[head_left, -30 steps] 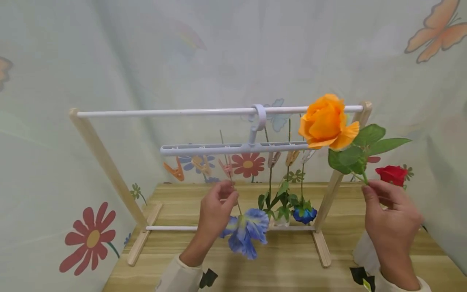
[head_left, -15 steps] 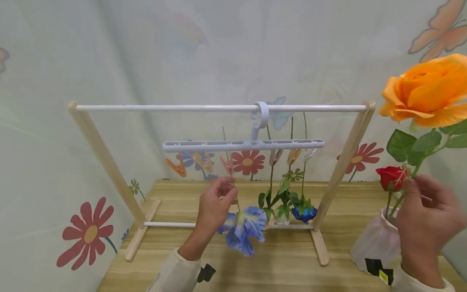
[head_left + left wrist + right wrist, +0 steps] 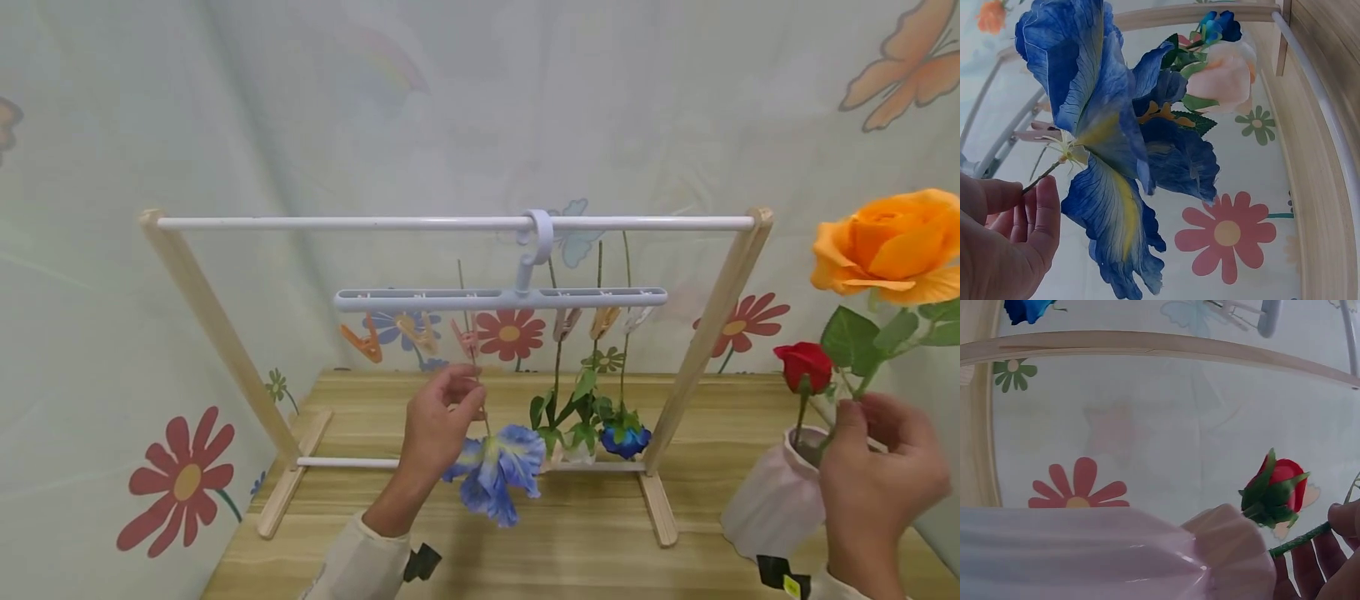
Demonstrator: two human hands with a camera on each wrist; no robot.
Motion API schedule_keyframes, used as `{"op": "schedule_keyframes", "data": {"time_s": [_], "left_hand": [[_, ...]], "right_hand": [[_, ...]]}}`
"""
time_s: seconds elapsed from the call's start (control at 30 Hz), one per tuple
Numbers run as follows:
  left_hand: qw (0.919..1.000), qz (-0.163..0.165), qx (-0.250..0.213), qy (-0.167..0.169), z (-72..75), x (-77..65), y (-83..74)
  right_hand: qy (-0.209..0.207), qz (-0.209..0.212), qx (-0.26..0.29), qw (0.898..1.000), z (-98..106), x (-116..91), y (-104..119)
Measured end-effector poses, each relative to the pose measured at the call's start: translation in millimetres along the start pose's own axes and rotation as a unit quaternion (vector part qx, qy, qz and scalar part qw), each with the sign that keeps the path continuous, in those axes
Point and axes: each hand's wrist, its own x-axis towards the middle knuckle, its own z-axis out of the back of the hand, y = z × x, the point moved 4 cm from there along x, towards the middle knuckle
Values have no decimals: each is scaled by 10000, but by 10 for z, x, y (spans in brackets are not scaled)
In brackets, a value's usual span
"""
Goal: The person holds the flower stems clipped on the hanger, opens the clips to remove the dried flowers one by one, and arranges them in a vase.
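Note:
My left hand pinches the thin stem of a blue iris, which hangs head down. The stem runs up past a pink clip on the hanger. In the left wrist view, the iris's petals spread close to my fingertips. At the right, my right hand grips the stem of an upright orange rose. The lower part of that green stem reaches into the mouth of a white, pinkish vase. A red rose stands in the same vase.
The hanger hooks over the white bar of a wooden rack. Orange and yellow clips hang at its left. Several flowers, including a blue one, hang head down at its right. A patterned curtain stands behind.
My right hand has carried the orange rose rightward from the hanger to the vase, then lowered it, stem into the vase. My left hand has stayed nearly still on the iris stem.

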Motion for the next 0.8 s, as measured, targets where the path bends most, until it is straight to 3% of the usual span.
{"op": "schedule_keyframes", "data": {"time_s": [0.23,0.53,0.8], "left_hand": [[10000,43,-81,5,7,-1,19],[9998,18,-218,24,27,-6,-4],[9997,-24,-244,23,25,-1,-8]], "right_hand": [[-49,-236,-18,9997,6,-11,-143],[-331,-587,139,9976,81,-101,33],[-219,-116,700,9972,32,-280,219]]}}
